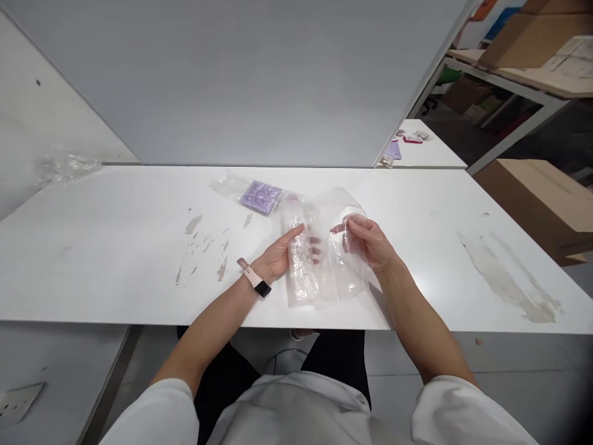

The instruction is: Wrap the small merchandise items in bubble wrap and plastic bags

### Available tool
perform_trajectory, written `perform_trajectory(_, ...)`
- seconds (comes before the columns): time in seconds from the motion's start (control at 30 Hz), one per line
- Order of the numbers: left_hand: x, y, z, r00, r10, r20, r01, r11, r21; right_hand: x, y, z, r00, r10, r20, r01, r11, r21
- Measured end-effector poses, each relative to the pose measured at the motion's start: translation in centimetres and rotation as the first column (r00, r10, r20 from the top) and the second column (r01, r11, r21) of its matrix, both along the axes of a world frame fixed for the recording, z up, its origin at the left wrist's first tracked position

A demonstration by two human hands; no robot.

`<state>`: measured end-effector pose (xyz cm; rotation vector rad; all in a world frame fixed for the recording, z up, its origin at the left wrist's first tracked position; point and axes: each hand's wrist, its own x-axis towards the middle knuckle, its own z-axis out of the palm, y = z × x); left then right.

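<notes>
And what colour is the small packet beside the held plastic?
The packet is purple, in the head view.

A white table (120, 247) extends beneath both hands. Beyond the left hand (280, 254) lies a purple packet (262, 197) in clear film; far to that hand's left, crumpled clear plastic (69, 167). Greyish patches (519, 287) mark the top well right of the right hand (373, 244).

Left forearm (217, 322), right forearm (417, 314) being angled inward; left hand (280, 253) being held thumb (294, 232) extended, fingers (315, 251) spread; right hand (376, 245) being curled into pinch.
</notes>
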<state>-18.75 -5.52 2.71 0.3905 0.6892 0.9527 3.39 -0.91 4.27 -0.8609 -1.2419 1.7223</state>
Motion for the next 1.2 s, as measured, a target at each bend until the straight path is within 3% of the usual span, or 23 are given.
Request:
perform_trajectory(0.17, -0.4, 0.5, -0.1, 0.997, 0.052, -0.05, -0.052, 0.999, 0.015, 1.7, 0.9, 0.3, 0.986, -0.159, -0.05, 0.163, 0.982, 0.091)
perform_trajectory(0.4, -0.4, 0.0, 0.4, 0.99, 0.069, -0.12, -0.069, 0.998, 0.002, 1.5, 0.8, 0.3, 0.99, -0.14, -0.019, 0.141, 0.974, 0.176)
perform_trajectory(0.53, -0.5, 0.0, 0.4, 0.994, 0.029, -0.109, -0.028, 1.0, 0.012, 3.0, 0.8, 1.3, 0.96, -0.28, 0.017, 0.269, 0.935, 0.231)
perform_trajectory(0.7, -0.8, 0.7, -0.6, 0.998, 0.029, -0.061, -0.025, 0.998, 0.065, 7.6, 0.5, 2.8, 0.872, -0.461, 0.166, 0.406, 0.869, 0.283)
perform_trajectory(0.83, -1.0, 0.8, -0.7, 0.995, 0.012, -0.102, -0.002, 0.995, 0.099, 9.8, 0.9, 2.5, 0.724, -0.53, 0.441, 0.379, 0.841, 0.387)
perform_trajectory(0.9, -0.9, 0.6, -0.5, 0.987, 0.011, -0.16, 0.007, 0.994, 0.113, 9.6, 1.4, 2.1, 0.521, -0.656, 0.547, 0.407, 0.754, 0.516)
perform_trajectory(0.97, -0.6, 0.4, -0.4, 0.97, 0.04, -0.24, -0.008, 0.991, 0.134, 8.3, 1.8, 1.7, 0.231, -0.834, 0.501, 0.409, 0.55, 0.728)
perform_trajectory(1.0, -0.4, 0.3, -0.4, 0.958, 0.065, -0.279, -0.024, 0.989, 0.148, 7.4, 1.9, 1.6, 0.147, -0.89, 0.431, 0.389, 0.453, 0.802)
perform_trajectory(1.03, -0.2, 0.2, -0.4, 0.946, 0.092, -0.312, -0.041, 0.985, 0.165, 6.4, 1.7, 1.4, 0.15, -0.91, 0.385, 0.374, 0.413, 0.83)
perform_trajectory(1.07, 0.0, 0.2, -0.4, 0.933, 0.121, -0.339, -0.06, 0.981, 0.185, 5.2, 1.4, 1.3, 0.248, -0.885, 0.393, 0.359, 0.461, 0.811)
perform_trajectory(1.1, 0.2, 0.1, -0.4, 0.921, 0.147, -0.36, -0.076, 0.976, 0.204, 4.0, 0.9, 1.1, 0.417, -0.789, 0.452, 0.316, 0.592, 0.742)
perform_trajectory(1.13, 0.4, 0.1, -0.4, 0.91, 0.169, -0.378, -0.089, 0.971, 0.22, 2.8, 0.4, 0.9, 0.592, -0.615, 0.522, 0.22, 0.746, 0.629)
perform_trajectory(1.17, 0.5, 0.0, -0.4, 0.901, 0.182, -0.394, -0.092, 0.967, 0.236, 1.7, -0.2, 0.6, 0.72, -0.397, 0.569, 0.084, 0.864, 0.497)
perform_trajectory(1.2, 0.6, 0.0, -0.4, 0.891, 0.184, -0.414, -0.082, 0.964, 0.253, 0.6, -0.7, 0.2, 0.787, -0.191, 0.587, -0.056, 0.925, 0.376)
